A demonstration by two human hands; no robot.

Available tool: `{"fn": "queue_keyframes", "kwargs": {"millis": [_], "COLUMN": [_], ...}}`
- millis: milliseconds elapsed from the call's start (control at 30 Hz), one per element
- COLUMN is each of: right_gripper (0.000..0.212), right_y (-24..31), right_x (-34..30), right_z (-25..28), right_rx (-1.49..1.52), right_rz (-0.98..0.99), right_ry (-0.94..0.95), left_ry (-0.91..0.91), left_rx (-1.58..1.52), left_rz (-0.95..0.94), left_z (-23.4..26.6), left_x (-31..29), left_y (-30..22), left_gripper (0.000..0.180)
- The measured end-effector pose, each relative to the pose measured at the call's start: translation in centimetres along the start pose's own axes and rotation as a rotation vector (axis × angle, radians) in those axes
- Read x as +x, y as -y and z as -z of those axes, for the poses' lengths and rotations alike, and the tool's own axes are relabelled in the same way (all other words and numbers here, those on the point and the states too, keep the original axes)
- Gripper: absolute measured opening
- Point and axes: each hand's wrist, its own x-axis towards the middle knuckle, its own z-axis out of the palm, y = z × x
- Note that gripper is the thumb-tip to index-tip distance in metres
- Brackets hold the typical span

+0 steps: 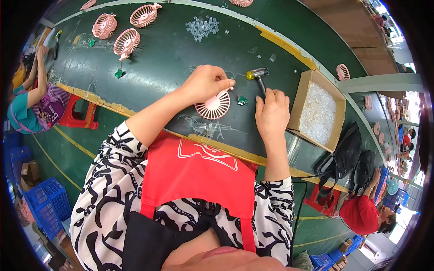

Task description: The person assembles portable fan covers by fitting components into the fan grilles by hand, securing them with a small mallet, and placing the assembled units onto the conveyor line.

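Pink fan guard (213, 107) lies partly under the pinched left hand (205, 84), left of the right hand's (273, 110) gripped hammer (259, 76).

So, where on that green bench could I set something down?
Bare bench lies between the upper-left pink fan housings and the left hand. It's crowded from there to the carton: another housing, a green board, the hammer and right hand.

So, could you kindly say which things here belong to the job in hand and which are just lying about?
Job: pink fan grille, yellow-tipped hammer, green circuit board; probably the clear plastic pieces in the cardboard box.
Apparently lying about: black bag, blue crate.
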Motion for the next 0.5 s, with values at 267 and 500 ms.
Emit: {"fn": "queue_keyframes", "kwargs": {"millis": [267, 500], "right_gripper": [0.013, 0.025], "right_y": [0.3, 3.2], "right_x": [-0.5, -1.5], "right_z": [1.7, 1.8], "right_rx": [0.333, 0.361], "right_rz": [-0.053, 0.073], "right_ry": [0.148, 0.102], "left_ry": [-0.215, -0.235], "left_rx": [0.458, 0.408], "left_rz": [-0.346, -0.297], "left_z": [-1.3, -1.9], "left_x": [-6.3, -6.4], "left_y": [1.6, 2.1], "left_gripper": [0.095, 0.109]}}
